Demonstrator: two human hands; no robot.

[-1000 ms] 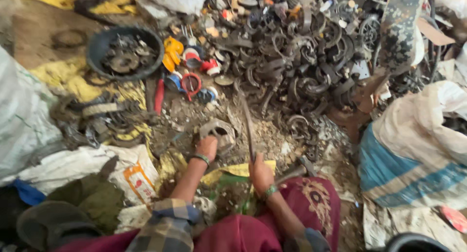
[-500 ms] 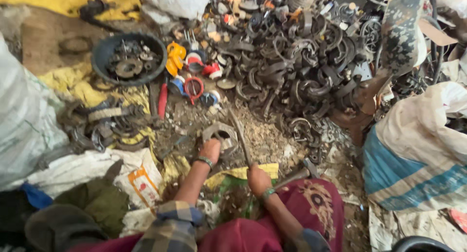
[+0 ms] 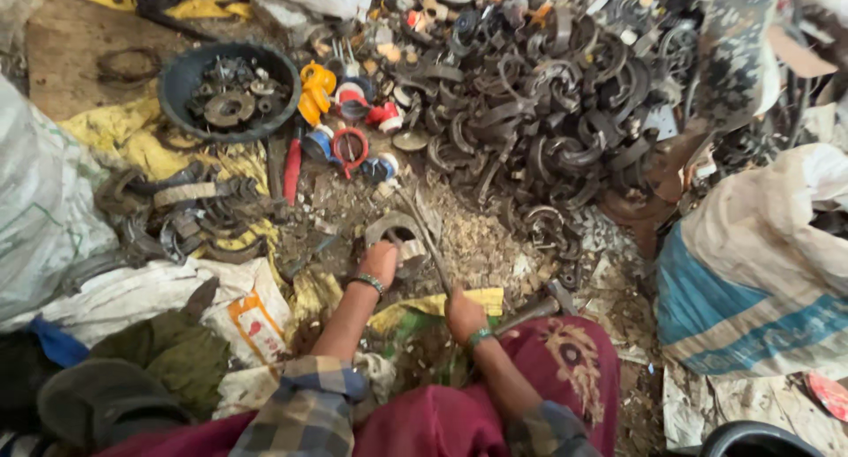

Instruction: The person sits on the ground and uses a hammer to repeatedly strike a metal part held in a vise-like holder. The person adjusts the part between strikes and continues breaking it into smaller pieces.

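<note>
A curved, grey metal ring piece (image 3: 396, 236) is pinned to the littered ground by the left hand (image 3: 380, 263), closed over its near edge, while a thin metal rod (image 3: 428, 241) is gripped in the closed right hand (image 3: 464, 316) with its tip set against the piece. Compared with a second ago, the left hand has been slid slightly along the ring, and the rod has been swung from near upright to a slant, its tip brought closer to the piece; from this, prying or scraping at the ring is judged to be under way. A hammer (image 3: 534, 309) lies just beside the right wrist, its handle dull and worn. Behind, a heap of dark, rust-toned curved metal scraps (image 3: 530, 113) is piled high, ragged and tangled. A round black basin (image 3: 228, 90) is filled with small discs and washers. Red and yellow plastic fittings (image 3: 344, 126) are scattered between basin and heap. Pale, crumbly debris is spread over the ground around the ring, and a woven blue-striped sack (image 3: 751, 289) is slumped at the right.
</note>
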